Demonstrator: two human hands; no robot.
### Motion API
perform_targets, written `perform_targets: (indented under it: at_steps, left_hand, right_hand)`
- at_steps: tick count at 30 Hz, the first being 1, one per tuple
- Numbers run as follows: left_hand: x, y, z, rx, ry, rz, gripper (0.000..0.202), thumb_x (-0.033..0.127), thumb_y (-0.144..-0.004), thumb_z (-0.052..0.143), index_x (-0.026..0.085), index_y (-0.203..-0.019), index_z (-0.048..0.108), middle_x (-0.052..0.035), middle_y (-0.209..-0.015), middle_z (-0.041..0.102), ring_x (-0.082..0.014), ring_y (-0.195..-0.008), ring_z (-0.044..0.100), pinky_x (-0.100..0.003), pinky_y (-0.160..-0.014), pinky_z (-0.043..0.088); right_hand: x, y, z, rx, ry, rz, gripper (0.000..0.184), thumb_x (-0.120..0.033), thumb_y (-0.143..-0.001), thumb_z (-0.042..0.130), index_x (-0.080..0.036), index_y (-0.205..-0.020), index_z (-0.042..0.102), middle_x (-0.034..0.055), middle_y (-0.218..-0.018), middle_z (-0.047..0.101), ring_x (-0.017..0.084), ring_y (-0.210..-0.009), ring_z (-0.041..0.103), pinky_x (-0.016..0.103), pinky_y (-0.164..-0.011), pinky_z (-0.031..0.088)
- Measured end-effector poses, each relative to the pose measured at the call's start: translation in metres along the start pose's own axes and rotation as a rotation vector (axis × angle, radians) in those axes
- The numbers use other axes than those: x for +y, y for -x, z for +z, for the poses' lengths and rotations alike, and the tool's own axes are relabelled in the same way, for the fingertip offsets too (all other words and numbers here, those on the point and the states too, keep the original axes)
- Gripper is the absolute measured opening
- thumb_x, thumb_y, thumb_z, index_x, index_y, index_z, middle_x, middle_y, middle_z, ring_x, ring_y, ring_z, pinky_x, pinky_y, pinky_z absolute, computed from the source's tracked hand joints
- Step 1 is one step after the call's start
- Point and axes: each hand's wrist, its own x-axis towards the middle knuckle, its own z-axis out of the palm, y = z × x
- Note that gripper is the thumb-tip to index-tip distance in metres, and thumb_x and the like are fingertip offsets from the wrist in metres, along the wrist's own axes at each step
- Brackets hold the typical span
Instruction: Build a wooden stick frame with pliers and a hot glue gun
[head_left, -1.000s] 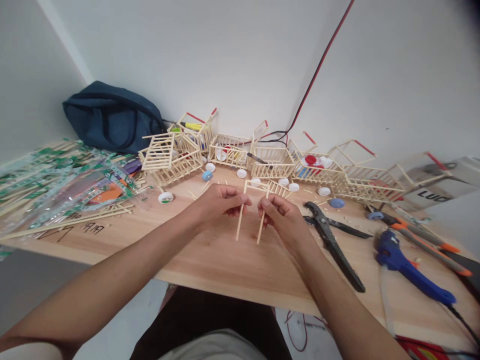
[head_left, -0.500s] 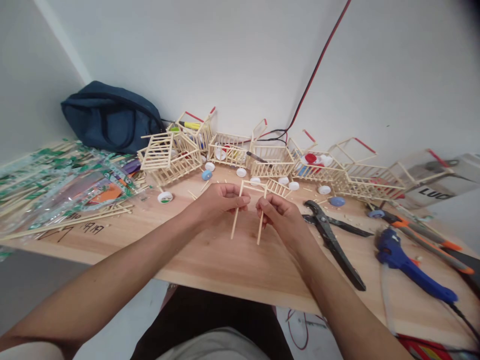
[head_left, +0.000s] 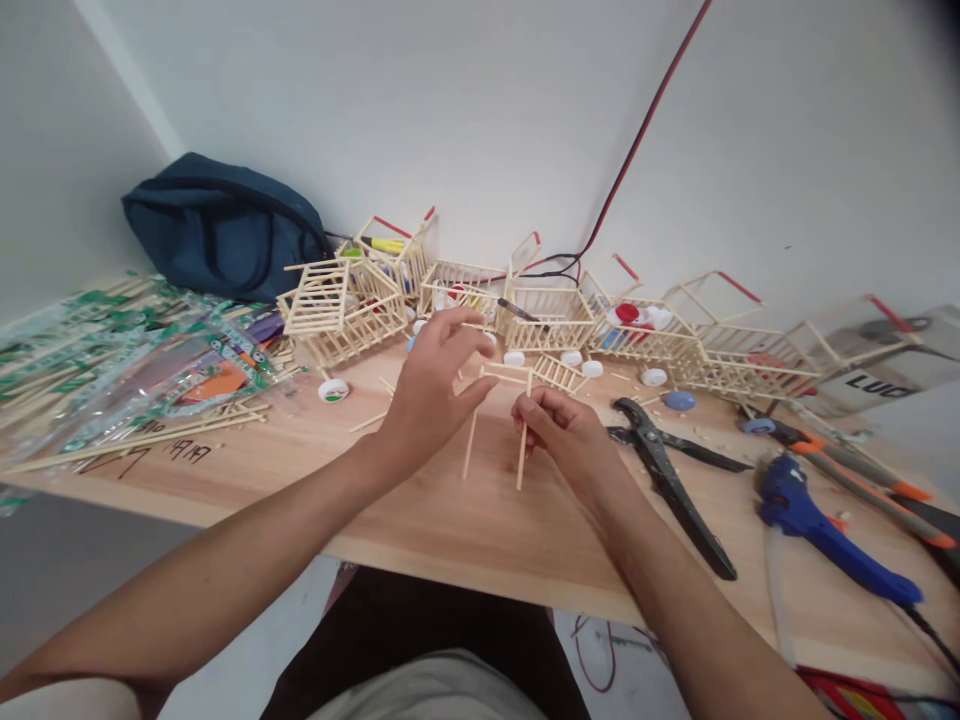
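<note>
My right hand [head_left: 561, 432] is closed in a pinch on one leg of a small U-shaped frame of wooden sticks [head_left: 498, 412], which stands above the wooden table [head_left: 450, 520]. My left hand [head_left: 431, 385] is open, its fingers spread and lifted off the frame's other leg, reaching toward the row of stick-built carts [head_left: 540, 320] at the back. A small stick ladder piece [head_left: 559, 372] lies just behind the frame.
Black pliers [head_left: 667, 480], a blue glue gun [head_left: 817, 525] and orange-handled tools [head_left: 847, 465] lie at the right. A dark blue bag [head_left: 217, 235] and packets of sticks [head_left: 127, 360] fill the left. Bottle caps [head_left: 331, 390] are scattered near the carts. A red-black cable [head_left: 637, 140] runs up the wall.
My left hand has let go of the frame's left leg, opened, and moved up and back toward the carts. My right hand keeps its hold in about the same place.
</note>
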Motion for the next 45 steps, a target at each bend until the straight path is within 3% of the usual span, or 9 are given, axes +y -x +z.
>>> perform_targets:
  at_steps: [4, 13, 25, 34, 45]
  left_hand:
    - [-0.003, 0.003, 0.003, -0.038, -0.208, 0.186, 0.004, 0.019, -0.083, 0.060, 0.019, -0.086, 0.063, -0.0083, -0.118, 0.057, -0.0208, -0.104, 0.051, -0.038, -0.090, 0.042]
    - [-0.004, 0.004, 0.007, -0.073, -0.352, 0.282, 0.007, 0.017, -0.085, 0.056, 0.018, -0.085, 0.063, -0.0076, -0.110, 0.061, -0.0209, -0.097, 0.051, -0.037, -0.085, 0.042]
    - [-0.004, 0.002, 0.010, -0.095, -0.341, 0.289, 0.010, 0.018, -0.088, 0.053, 0.017, -0.083, 0.062, -0.0050, -0.093, 0.065, -0.0184, -0.089, 0.053, -0.033, -0.081, 0.040]
    - [-0.004, 0.001, 0.009, -0.136, -0.316, 0.249, 0.009, 0.019, -0.089, 0.054, 0.016, -0.083, 0.060, -0.0050, -0.093, 0.065, -0.0190, -0.091, 0.052, -0.033, -0.082, 0.039]
    - [-0.005, 0.002, 0.010, -0.204, -0.459, 0.272, 0.015, 0.024, -0.092, 0.049, 0.016, -0.084, 0.058, -0.0056, -0.092, 0.063, -0.0205, -0.091, 0.052, -0.035, -0.081, 0.037]
  right_hand:
    - [0.001, 0.000, 0.001, -0.014, -0.011, -0.004, 0.032, -0.050, -0.080, 0.062, -0.019, -0.071, 0.059, -0.0030, -0.065, 0.053, 0.008, -0.053, 0.047, 0.022, -0.050, 0.042]
    - [0.002, 0.001, 0.002, -0.047, -0.012, 0.003, 0.031, -0.049, -0.081, 0.060, -0.020, -0.072, 0.058, -0.0030, -0.065, 0.054, 0.008, -0.053, 0.048, 0.022, -0.049, 0.041]
    - [0.000, 0.002, 0.001, -0.073, 0.001, -0.013, 0.029, -0.046, -0.083, 0.059, -0.020, -0.072, 0.057, -0.0026, -0.065, 0.053, 0.008, -0.053, 0.047, 0.022, -0.048, 0.040]
    - [0.002, 0.000, -0.002, -0.089, 0.008, -0.007, 0.030, -0.047, -0.083, 0.059, -0.020, -0.070, 0.057, -0.0032, -0.066, 0.053, 0.008, -0.054, 0.047, 0.023, -0.051, 0.038]
    - [0.006, -0.003, -0.008, -0.089, 0.106, 0.014, 0.033, -0.049, -0.083, 0.058, -0.018, -0.073, 0.057, -0.0044, -0.064, 0.052, 0.008, -0.053, 0.046, 0.023, -0.052, 0.034]
